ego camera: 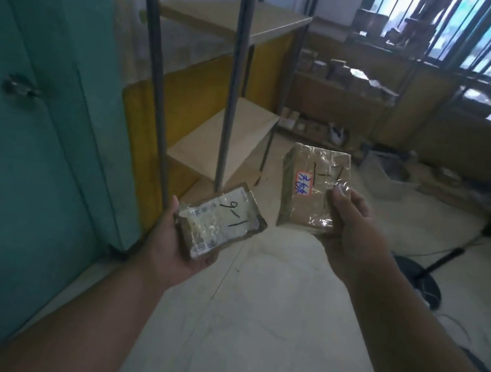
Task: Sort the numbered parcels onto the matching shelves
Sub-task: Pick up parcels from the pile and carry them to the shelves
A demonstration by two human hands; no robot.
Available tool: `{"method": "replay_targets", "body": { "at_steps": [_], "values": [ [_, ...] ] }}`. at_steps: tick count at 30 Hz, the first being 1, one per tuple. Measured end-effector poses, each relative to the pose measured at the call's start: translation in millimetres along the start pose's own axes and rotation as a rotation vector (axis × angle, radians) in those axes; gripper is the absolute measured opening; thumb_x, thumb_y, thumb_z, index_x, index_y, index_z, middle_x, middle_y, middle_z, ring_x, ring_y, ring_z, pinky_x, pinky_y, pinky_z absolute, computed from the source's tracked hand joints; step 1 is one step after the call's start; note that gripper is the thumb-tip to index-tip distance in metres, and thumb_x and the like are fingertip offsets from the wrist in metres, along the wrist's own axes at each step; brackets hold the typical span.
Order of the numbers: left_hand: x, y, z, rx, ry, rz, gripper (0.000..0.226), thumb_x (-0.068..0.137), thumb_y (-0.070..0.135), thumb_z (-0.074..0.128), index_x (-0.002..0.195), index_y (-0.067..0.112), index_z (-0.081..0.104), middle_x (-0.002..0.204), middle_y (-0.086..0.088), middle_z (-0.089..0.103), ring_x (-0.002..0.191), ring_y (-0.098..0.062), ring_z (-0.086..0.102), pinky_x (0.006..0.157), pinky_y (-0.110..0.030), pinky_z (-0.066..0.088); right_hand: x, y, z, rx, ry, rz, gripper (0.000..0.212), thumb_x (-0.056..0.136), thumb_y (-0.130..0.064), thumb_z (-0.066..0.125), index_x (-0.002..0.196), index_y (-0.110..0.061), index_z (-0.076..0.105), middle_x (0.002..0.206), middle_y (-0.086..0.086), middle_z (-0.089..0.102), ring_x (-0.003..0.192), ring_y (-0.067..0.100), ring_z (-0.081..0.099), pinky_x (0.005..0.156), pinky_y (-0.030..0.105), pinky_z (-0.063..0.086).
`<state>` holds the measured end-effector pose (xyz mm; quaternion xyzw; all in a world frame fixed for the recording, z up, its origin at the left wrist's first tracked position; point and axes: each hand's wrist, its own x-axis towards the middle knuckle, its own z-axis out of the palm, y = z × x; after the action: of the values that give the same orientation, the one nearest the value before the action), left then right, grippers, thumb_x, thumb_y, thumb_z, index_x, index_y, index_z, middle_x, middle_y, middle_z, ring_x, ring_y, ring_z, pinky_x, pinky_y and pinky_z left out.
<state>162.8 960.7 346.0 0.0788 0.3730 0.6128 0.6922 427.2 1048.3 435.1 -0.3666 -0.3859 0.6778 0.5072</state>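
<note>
My left hand point(180, 240) holds a flat parcel point(221, 219) wrapped in clear tape, with "9-1" written in black on its white label. My right hand point(353, 230) grips a brown parcel point(311, 186) with black marks that look like "1-7" and a white tag with blue writing. Both parcels are held up in front of me, side by side, above the floor. Ahead stands a metal-framed shelf unit point(235, 88) with bare tan boards; its lower board point(228, 142) lies just beyond the parcels.
A teal door point(24, 121) with a metal handle fills the left side. More shelves with boxes point(346, 76) stand at the back under a barred window. A grey crate point(388, 178), a black stand base point(424, 282) and cables lie on the pale floor at right.
</note>
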Motion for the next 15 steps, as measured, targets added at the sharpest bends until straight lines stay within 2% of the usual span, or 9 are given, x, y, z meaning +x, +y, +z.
{"method": "replay_targets", "body": {
  "at_steps": [5,8,11,13,15],
  "values": [
    [94,-3,56,0.065,-0.047,-0.015,0.083,0.083,0.085,0.033,0.114,0.021,0.076,0.132,-0.014,0.066,0.113,-0.032,0.068,0.074,-0.033,0.056,74,-20,-55,0.05,0.062,-0.021,0.061,0.081,-0.024,0.076,0.136,-0.014,0.052,0.12,0.017,0.07,0.106,0.036,0.069,0.092,0.057,0.054],
    [145,-10,90,0.059,-0.071,0.004,0.083,0.083,0.085,0.033,0.11,0.02,0.078,0.128,-0.014,0.069,0.1,-0.029,0.074,0.069,-0.031,0.056,129,-27,-86,0.046,0.048,-0.034,0.065,0.081,-0.025,0.079,0.138,-0.012,0.051,0.119,0.018,0.07,0.101,0.034,0.071,0.092,0.06,0.053],
    [193,-14,122,0.041,-0.075,0.052,0.084,0.085,0.085,0.028,0.108,0.022,0.079,0.126,-0.013,0.07,0.095,-0.027,0.075,0.066,-0.03,0.051,190,-44,-110,0.027,-0.015,-0.048,0.078,0.068,-0.03,0.089,0.135,-0.012,0.052,0.117,0.019,0.07,0.096,0.033,0.072,0.084,0.056,0.055],
    [222,-13,143,0.005,-0.051,0.091,0.084,0.084,0.085,0.029,0.107,0.022,0.079,0.125,-0.013,0.071,0.096,-0.028,0.075,0.066,-0.029,0.05,234,-61,-122,0.015,-0.062,-0.02,0.087,0.062,-0.034,0.093,0.135,-0.012,0.051,0.117,0.02,0.07,0.096,0.033,0.071,0.086,0.057,0.055],
    [244,-11,163,-0.044,-0.032,0.138,0.085,0.08,0.086,0.034,0.109,0.021,0.079,0.126,-0.014,0.07,0.097,-0.03,0.074,0.064,-0.029,0.054,275,-77,-132,0.002,-0.121,0.005,0.086,0.063,-0.035,0.093,0.135,-0.013,0.052,0.119,0.02,0.07,0.097,0.033,0.071,0.084,0.056,0.056]
  ]
}}
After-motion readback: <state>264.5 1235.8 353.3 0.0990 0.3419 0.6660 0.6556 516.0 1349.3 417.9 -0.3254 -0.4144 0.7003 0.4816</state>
